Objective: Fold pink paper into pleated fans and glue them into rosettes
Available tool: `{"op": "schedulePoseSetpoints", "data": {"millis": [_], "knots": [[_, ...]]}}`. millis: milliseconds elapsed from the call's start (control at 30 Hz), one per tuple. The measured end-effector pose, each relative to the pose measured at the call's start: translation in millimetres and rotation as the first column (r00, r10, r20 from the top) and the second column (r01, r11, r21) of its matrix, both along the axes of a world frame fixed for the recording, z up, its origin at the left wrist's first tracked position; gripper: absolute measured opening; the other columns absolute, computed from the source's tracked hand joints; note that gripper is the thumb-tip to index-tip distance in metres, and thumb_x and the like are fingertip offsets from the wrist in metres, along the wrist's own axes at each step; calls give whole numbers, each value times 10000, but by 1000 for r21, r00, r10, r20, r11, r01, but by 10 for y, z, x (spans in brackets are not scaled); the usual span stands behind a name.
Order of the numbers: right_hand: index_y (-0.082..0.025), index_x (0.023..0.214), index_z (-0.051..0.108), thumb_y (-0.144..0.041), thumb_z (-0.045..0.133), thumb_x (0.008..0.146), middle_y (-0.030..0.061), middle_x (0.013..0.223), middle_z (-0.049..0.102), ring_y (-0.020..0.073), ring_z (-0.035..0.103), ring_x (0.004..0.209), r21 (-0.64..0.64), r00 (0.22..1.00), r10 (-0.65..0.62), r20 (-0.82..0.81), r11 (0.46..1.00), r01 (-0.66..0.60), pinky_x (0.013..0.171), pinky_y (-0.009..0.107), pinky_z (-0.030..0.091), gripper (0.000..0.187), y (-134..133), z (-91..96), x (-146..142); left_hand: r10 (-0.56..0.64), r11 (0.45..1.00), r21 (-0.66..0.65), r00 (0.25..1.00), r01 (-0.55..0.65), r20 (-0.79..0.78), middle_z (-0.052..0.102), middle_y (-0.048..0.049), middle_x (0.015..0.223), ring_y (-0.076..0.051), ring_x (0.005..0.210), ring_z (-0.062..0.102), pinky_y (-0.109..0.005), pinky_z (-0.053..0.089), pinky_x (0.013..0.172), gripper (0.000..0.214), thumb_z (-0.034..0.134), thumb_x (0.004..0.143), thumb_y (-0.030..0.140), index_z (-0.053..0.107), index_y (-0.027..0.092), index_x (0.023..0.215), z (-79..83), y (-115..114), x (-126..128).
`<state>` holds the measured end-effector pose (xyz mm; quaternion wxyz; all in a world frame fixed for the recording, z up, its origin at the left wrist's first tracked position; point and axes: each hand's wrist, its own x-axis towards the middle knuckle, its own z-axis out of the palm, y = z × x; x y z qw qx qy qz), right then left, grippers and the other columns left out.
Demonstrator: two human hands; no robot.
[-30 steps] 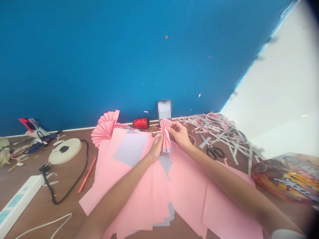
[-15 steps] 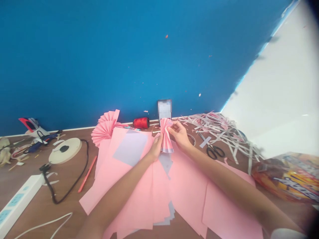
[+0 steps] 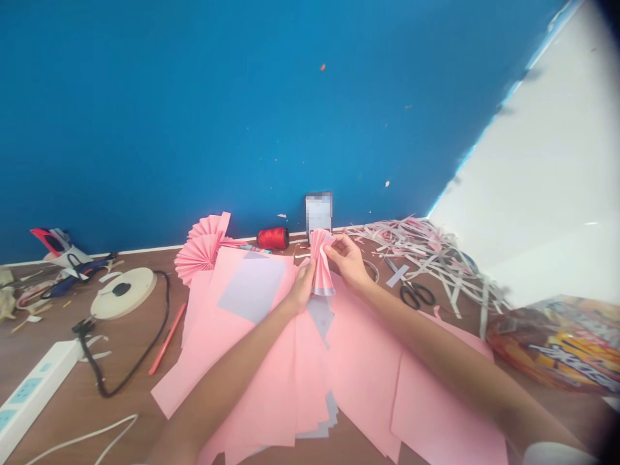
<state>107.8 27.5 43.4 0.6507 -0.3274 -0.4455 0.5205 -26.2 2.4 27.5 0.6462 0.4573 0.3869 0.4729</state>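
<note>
Holding the pleated paper (image 3: 322,270) upright at the middle of my view, I have it over the pink sheets (image 3: 363,361) and in front of the phone (image 3: 318,212). My left hand (image 3: 303,283) pinches its left side, low down; my right hand (image 3: 349,259) pinches its upper right edge between thumb and fingers. Under and around both arms the pink sheets overlap across the table (image 3: 128,374), with a grey sheet (image 3: 254,289) lying on them to the left. Just beyond that I see two pink paper fans (image 3: 199,255), and a red spool (image 3: 272,238) on its side near the blue wall (image 3: 194,116). Off to the right I have black-handled scissors (image 3: 417,294), then a tangle of paper strips (image 3: 421,244), and a plastic packet (image 3: 562,352) farther out. On my left lie a red pen (image 3: 167,339), a round white reel (image 3: 124,294) and a white power strip (image 3: 39,386)
</note>
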Motion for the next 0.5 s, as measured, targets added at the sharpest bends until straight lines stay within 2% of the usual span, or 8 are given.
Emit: {"op": "schedulePoseSetpoints", "data": {"millis": [167,267,367,500], "knots": [[-227,821,602,-358,779,702,3,829,634,157,598,749,-21,998,-30,50,999,31,681,301,512,250,-11,27,17,-22,1000,22,1000,22,-15,673,-91,1003,-204,943,609,-307,474,813,619,492,838,648,615,165,1204,23,-7,2],[-223,808,596,-366,781,695,8,830,648,161,607,756,-27,995,-60,74,998,62,673,298,513,259,-9,20,24,-24,999,-23,1000,23,-20,670,-81,979,-198,902,616,-298,484,764,622,503,822,664,615,182,1199,37,-15,2],[-223,803,590,-382,781,686,7,823,651,164,611,760,-22,993,-78,85,997,80,686,304,519,275,-4,17,25,-41,996,-80,999,40,-15,665,-66,922,-186,840,619,-282,486,704,637,507,807,682,601,188,1198,38,-21,2],[-225,807,581,-397,782,677,2,811,643,161,611,739,-25,994,-69,81,997,71,695,309,523,296,3,18,25,-48,997,-67,999,47,-17,642,-40,812,-164,748,608,-262,473,641,639,517,792,691,602,174,1159,29,-15,5]]}}
